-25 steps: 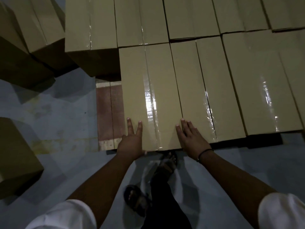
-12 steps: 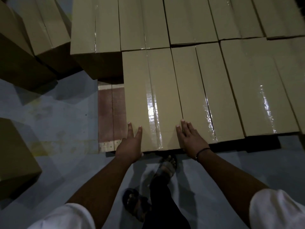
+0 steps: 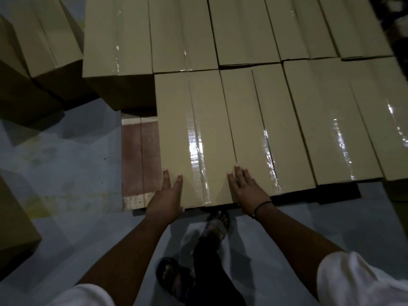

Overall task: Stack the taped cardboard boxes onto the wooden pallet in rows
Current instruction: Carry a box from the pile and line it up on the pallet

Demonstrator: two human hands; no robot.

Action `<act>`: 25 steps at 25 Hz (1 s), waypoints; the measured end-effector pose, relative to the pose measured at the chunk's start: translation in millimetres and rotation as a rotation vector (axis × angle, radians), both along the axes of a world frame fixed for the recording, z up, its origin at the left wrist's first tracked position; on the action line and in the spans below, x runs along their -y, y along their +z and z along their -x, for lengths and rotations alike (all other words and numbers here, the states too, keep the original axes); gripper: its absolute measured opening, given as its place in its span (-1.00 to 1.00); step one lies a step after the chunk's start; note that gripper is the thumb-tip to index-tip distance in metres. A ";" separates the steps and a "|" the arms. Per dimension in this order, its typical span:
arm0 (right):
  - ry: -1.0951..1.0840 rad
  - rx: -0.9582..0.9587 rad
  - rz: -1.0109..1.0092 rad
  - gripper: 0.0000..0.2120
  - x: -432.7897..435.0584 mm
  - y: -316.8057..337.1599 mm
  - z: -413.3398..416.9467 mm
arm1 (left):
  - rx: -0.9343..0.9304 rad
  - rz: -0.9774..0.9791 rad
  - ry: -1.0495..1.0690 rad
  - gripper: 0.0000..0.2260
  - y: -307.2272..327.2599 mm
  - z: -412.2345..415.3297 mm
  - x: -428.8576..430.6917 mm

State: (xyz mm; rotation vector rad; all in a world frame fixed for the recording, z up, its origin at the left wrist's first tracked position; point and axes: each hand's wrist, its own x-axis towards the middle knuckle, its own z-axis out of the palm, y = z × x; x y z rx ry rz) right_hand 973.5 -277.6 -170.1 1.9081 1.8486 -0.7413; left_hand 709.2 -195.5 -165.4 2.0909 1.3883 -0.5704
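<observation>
The box (image 3: 198,129) is sitting on the pallet (image 3: 139,160), long axis running away from the person, tape seam up. Left hand (image 3: 164,200) is lying on its near-left corner, right hand (image 3: 247,191) on its near-right edge. Fingers (image 3: 166,178) of both are lying straight and flat on the top face, gripping nothing. Thumbs are mostly hidden at the near edge, so can't tell if they are hooking the end face.

Reading this as the seating step: squaring the box into its row. Neighbour (image 3: 265,129) is touching its right side. Back row (image 3: 183,34) appears to be butting against its far end. Its near end is sticking out a little past the neighbour's, though the wide lens may be exaggerating that. Bare pallet is showing just left of the box.

Doing it well:
- Pushing through the palms on the end face, not down on the top.
- Loading both hands evenly so the box isn't yawing.
- Biasing right, closing any gap to the neighbour.
- Checking the near end isn't overhanging the pallet.

Foot (image 3: 217,224) is standing just under the box's near end, so minding toes. Loose boxes (image 3: 44,40) are waiting well left of the box.
</observation>
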 end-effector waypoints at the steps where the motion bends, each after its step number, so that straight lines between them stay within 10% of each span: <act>1: 0.000 0.010 0.006 -0.28 0.3 0.2 -0.7 | -0.003 0.014 -0.009 0.02 -1.3 -1.2 -1.0; 13: -0.357 -0.237 -0.118 -0.36 -5.4 136.2 51.3 | 0.162 -0.026 0.178 -0.33 130.8 10.4 15.8; 25: -0.152 -0.353 -0.411 -0.49 39.6 334.9 164.0 | 0.515 -0.144 0.670 -0.51 361.5 102.8 111.5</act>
